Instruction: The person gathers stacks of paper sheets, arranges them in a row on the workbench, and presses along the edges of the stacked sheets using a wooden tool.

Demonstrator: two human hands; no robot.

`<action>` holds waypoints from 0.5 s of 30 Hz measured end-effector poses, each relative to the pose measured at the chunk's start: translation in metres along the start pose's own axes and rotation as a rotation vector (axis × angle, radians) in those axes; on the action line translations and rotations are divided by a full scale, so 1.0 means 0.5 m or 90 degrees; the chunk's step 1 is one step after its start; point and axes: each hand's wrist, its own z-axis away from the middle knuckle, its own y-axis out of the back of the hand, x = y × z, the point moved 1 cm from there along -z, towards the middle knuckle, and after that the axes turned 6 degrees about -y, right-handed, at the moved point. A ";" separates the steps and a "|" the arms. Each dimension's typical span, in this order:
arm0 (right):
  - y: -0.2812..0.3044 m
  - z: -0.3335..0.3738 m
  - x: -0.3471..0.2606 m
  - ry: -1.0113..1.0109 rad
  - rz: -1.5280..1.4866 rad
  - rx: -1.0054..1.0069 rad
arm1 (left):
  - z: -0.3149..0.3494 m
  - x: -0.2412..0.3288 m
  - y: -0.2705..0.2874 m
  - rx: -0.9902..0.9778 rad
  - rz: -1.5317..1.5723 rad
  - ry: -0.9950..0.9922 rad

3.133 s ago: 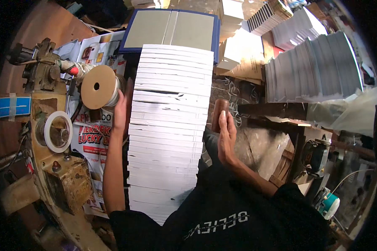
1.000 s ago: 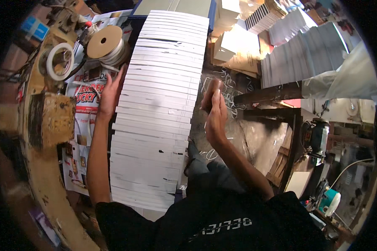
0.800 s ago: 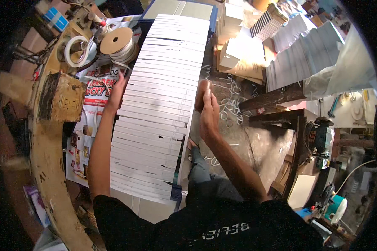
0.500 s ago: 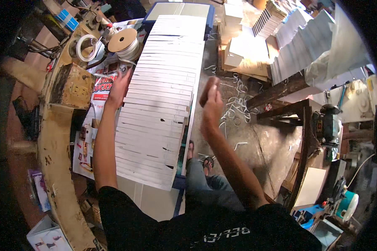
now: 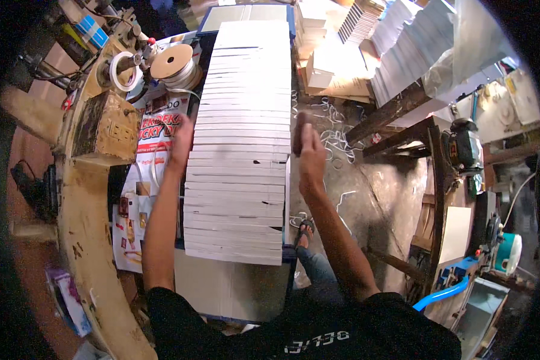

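Note:
A long row of white paper blocks, packed face to face with thin dark gaps showing, stretches away in front of me. My left hand lies along its left side, fingers stretched and holding nothing; whether it presses on the paper I cannot tell. On the opposite side my right hand is closed around a brown block, which looks like wood, held upright beside the row's right edge. Beneath the row is a blue-edged board, bare at its near end.
A spool of white cord and a worn wooden box stand at the left. White scraps litter the floor. Paper stacks rise at the far right, near a dark metal frame. My sandalled foot shows below.
The view has shifted, and the row now looks straighter. My right hand with the brown block has come closer to the row's right side; my left hand stays along the left side.

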 end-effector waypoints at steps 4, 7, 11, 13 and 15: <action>0.106 -0.065 0.015 0.055 0.097 0.049 | -0.037 -0.004 0.200 0.244 -0.021 -0.036; 0.076 -0.030 0.002 0.065 0.157 0.100 | 0.021 -0.054 0.188 0.240 0.101 -0.063; 0.084 -0.024 0.015 0.068 0.101 0.090 | 0.022 -0.041 0.189 0.243 0.113 -0.053; 0.107 -0.017 0.007 0.053 0.092 0.119 | 0.009 -0.034 0.180 0.241 0.085 -0.035; 0.093 0.006 0.013 0.039 0.143 0.127 | -0.014 0.051 0.081 0.141 -0.152 0.012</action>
